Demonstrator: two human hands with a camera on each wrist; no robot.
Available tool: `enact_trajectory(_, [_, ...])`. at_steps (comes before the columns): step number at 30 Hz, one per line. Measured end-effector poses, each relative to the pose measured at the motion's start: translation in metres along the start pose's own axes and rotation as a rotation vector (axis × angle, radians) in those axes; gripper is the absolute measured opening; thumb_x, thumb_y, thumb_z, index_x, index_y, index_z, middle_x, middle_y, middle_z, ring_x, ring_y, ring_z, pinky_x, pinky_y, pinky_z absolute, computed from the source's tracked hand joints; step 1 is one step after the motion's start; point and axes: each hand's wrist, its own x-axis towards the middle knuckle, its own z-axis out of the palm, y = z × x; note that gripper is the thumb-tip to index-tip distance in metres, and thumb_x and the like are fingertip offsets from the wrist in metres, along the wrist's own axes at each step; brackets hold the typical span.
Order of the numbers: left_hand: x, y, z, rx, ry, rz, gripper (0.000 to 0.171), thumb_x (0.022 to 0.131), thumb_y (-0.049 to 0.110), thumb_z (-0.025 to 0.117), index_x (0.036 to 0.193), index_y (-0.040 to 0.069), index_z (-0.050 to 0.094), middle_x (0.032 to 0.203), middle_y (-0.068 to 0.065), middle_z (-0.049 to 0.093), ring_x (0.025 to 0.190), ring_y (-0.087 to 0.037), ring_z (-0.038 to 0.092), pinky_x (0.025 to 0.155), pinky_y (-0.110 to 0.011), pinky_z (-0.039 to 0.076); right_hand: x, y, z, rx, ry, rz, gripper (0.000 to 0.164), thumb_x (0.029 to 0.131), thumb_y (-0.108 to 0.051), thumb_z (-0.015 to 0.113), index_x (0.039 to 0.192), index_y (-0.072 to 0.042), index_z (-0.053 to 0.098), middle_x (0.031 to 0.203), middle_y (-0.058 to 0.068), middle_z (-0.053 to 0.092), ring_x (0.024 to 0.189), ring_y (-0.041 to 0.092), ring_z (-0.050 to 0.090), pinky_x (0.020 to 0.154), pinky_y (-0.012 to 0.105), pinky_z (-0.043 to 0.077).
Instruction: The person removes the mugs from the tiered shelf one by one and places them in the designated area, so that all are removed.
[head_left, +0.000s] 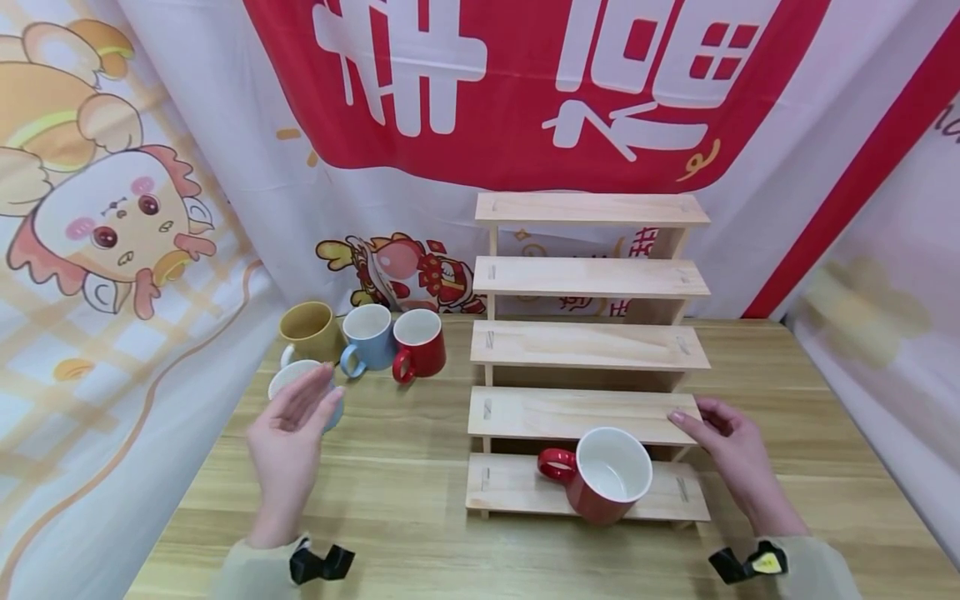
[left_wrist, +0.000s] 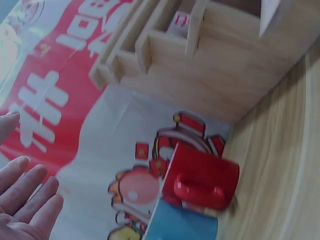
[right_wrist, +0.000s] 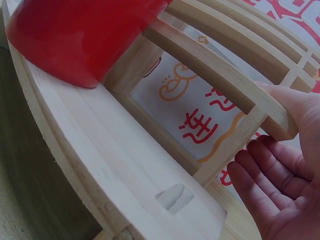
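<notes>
My right hand [head_left: 738,458] holds the right end of the second board from the bottom of a wooden tiered shelf [head_left: 588,342]. Its thumb rests on top, while the other fingers are beside and under the end in the right wrist view. A red mug [head_left: 600,496] stands on the lowest board, handle to the left. My left hand [head_left: 288,454] is raised with extended fingers, holding nothing. It partly hides a mug with a white inside and pale blue outside [head_left: 335,414]. Behind stand a mustard-yellow mug [head_left: 327,337], a light blue mug [head_left: 375,352] and another red mug [head_left: 427,354].
The shelf stands on a wood-grain table [head_left: 397,467], close to a printed cloth backdrop [head_left: 420,192]. More cloth hangs along the left [head_left: 172,400] and right sides. Black straps [head_left: 321,562] are on both wrists.
</notes>
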Motion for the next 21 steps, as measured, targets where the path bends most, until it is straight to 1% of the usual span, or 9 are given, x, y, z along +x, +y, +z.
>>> enact_trajectory(2, [-0.001, 0.004, 0.010, 0.004, -0.067, -0.005, 0.037, 0.086, 0.000, 0.081, 0.121, -0.001, 0.072, 0.119, -0.016, 0.071, 0.110, -0.021, 0.069, 0.093, -0.028, 0.054, 0.000, 0.001, 0.000, 0.001, 0.004, -0.005, 0.073, 0.094, -0.050, 0.070, 0.142, 0.001, 0.049, 0.138, 0.014, 0.048, 0.115, 0.019, 0.046, 0.079, 0.011, 0.049])
enact_trajectory(6, [-0.004, 0.007, 0.030, 0.040, -0.211, -0.001, 0.038, 0.087, 0.006, 0.082, 0.124, 0.006, 0.072, 0.123, -0.009, 0.071, 0.115, -0.020, 0.067, 0.097, -0.031, 0.053, -0.001, 0.002, 0.000, 0.001, 0.011, -0.018, 0.070, 0.095, -0.048, 0.072, 0.139, 0.001, 0.051, 0.132, 0.011, 0.051, 0.110, 0.016, 0.048, 0.080, 0.012, 0.050])
enact_trajectory(9, [-0.010, 0.007, 0.046, 0.061, -0.328, 0.007, 0.039, 0.086, 0.011, 0.084, 0.123, 0.009, 0.073, 0.124, -0.004, 0.071, 0.117, -0.019, 0.066, 0.099, -0.036, 0.052, -0.001, 0.003, 0.000, 0.000, 0.016, -0.023, 0.069, 0.094, -0.047, 0.072, 0.138, 0.001, 0.051, 0.130, 0.010, 0.052, 0.109, 0.015, 0.049, 0.080, 0.012, 0.050])
enact_trajectory(12, [-0.018, 0.005, 0.061, 0.073, -0.446, -0.009, 0.041, 0.085, 0.018, 0.086, 0.123, 0.014, 0.073, 0.126, -0.001, 0.070, 0.119, -0.018, 0.065, 0.102, -0.039, 0.050, -0.001, 0.003, 0.000, -0.002, 0.017, -0.023, 0.069, 0.095, -0.048, 0.071, 0.139, 0.001, 0.051, 0.132, 0.011, 0.051, 0.109, 0.016, 0.048, 0.079, 0.011, 0.050])
enact_trajectory(14, [-0.025, 0.002, 0.070, 0.069, -0.531, -0.036, 0.044, 0.084, 0.022, 0.087, 0.125, 0.016, 0.072, 0.128, -0.001, 0.069, 0.121, -0.017, 0.063, 0.104, -0.039, 0.049, 0.000, 0.002, 0.000, -0.001, 0.014, -0.023, 0.070, 0.095, -0.048, 0.071, 0.139, 0.002, 0.051, 0.133, 0.012, 0.050, 0.110, 0.016, 0.048, 0.079, 0.011, 0.050])
enact_trajectory(18, [-0.040, -0.003, 0.084, 0.091, -0.694, -0.122, 0.047, 0.083, 0.031, 0.087, 0.127, 0.022, 0.071, 0.129, 0.004, 0.068, 0.120, -0.015, 0.063, 0.105, -0.041, 0.048, 0.001, 0.003, 0.000, -0.002, 0.007, -0.025, 0.069, 0.095, -0.047, 0.071, 0.139, 0.002, 0.050, 0.132, 0.011, 0.051, 0.109, 0.015, 0.049, 0.080, 0.012, 0.050])
enact_trajectory(21, [-0.052, -0.005, 0.094, 0.099, -0.788, -0.170, 0.048, 0.082, 0.034, 0.087, 0.127, 0.025, 0.071, 0.128, 0.008, 0.069, 0.118, -0.014, 0.064, 0.105, -0.042, 0.049, 0.002, 0.005, 0.000, 0.002, 0.008, -0.031, 0.066, 0.096, -0.044, 0.071, 0.139, 0.002, 0.051, 0.128, 0.008, 0.053, 0.107, 0.012, 0.050, 0.080, 0.012, 0.050])
